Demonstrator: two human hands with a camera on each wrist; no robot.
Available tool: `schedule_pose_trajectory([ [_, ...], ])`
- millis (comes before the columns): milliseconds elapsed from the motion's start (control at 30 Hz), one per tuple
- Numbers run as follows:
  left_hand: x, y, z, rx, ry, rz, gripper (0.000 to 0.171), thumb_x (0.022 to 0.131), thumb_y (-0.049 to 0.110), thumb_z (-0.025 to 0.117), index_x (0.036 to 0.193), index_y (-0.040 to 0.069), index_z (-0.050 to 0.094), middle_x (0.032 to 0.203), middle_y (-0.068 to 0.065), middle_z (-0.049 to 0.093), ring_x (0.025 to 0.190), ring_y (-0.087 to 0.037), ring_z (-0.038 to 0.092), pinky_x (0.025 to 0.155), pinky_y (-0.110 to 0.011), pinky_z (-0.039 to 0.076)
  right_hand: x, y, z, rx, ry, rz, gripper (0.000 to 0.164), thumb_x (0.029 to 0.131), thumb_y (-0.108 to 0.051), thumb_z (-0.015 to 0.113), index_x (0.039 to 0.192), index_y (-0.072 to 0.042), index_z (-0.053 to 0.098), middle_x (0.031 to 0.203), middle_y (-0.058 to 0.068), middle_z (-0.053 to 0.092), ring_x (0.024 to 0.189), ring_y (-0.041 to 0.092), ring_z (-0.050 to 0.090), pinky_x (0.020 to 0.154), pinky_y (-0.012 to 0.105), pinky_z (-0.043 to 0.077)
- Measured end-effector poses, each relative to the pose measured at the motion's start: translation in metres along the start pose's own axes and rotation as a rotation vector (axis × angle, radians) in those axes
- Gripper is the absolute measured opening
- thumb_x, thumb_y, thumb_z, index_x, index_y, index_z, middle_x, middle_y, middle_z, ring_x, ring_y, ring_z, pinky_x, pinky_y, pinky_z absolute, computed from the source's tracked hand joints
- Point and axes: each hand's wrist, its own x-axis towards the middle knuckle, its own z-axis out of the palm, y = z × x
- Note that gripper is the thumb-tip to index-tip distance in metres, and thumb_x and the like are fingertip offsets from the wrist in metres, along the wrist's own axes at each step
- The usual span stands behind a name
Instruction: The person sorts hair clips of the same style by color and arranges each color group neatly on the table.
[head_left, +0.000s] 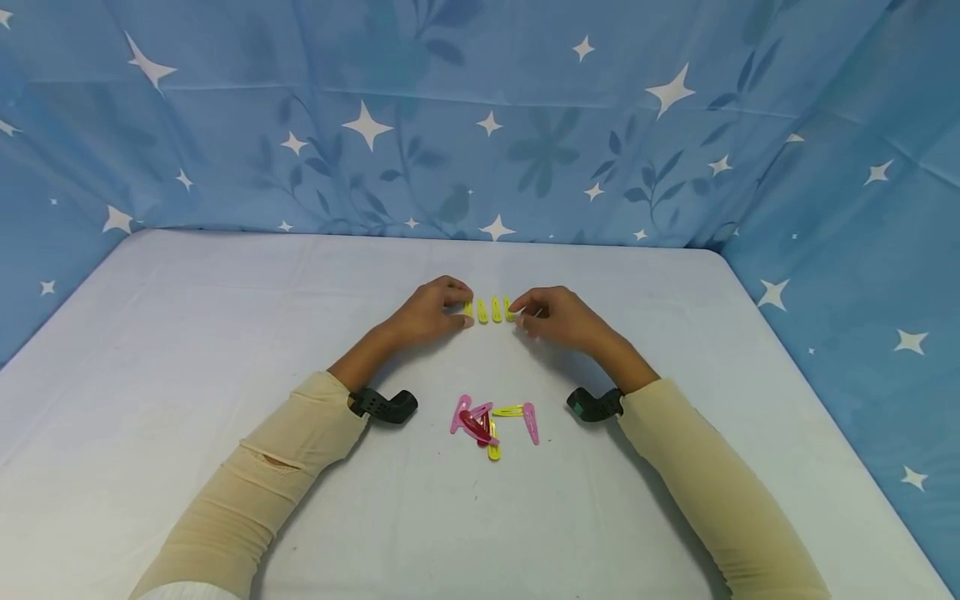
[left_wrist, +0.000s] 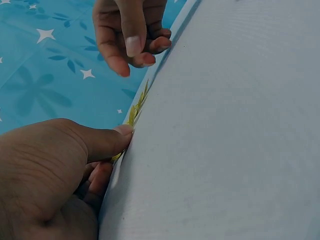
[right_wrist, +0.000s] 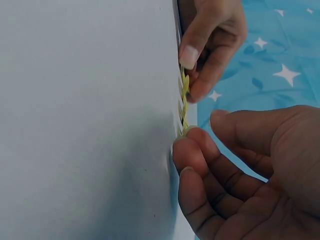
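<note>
Several yellow snap hair clips lie side by side in a short row towards the far side of the table. My left hand pinches the leftmost yellow hair clip between thumb and fingers, covering part of it. At the other end of the row is my right hand, its fingertips right at the rightmost clip. In the right wrist view, the right thumb stands apart from the loosely bent fingers, with nothing held between them.
Nearer the front, a loose pile holds pink hair clips, red clips and yellow clips, some overlapping. A white cloth covers the table. Blue star-patterned curtain hangs behind and along the sides.
</note>
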Motion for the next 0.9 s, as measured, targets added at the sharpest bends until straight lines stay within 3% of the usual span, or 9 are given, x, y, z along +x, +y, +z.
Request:
schedule_pose_trajectory([
  [400,0.001,-0.002,0.001,-0.004,-0.002,0.017,0.048,0.093,0.015,0.068,0.136,-0.002,0.057,0.138,-0.017,0.054,0.129,-0.031,0.052,0.109,-0.043,0.042,-0.024,-0.007,0.009,0.036,-0.113,-0.115,0.024,0.092,-0.003,0.063,0.116,-0.002,0.069,0.095,0.010,0.068,0.077,0.016,0.058,0.073,0.026,0.049],
  [900,0.001,-0.001,0.001,-0.002,0.006,0.015,0.047,0.093,0.015,0.068,0.136,-0.002,0.058,0.137,-0.017,0.054,0.128,-0.031,0.052,0.108,-0.043,0.043,-0.055,-0.013,0.019,0.088,-0.239,-0.126,0.021,0.091,-0.006,0.068,0.112,-0.005,0.072,0.098,0.004,0.073,0.083,0.013,0.061,0.078,0.024,0.053],
])
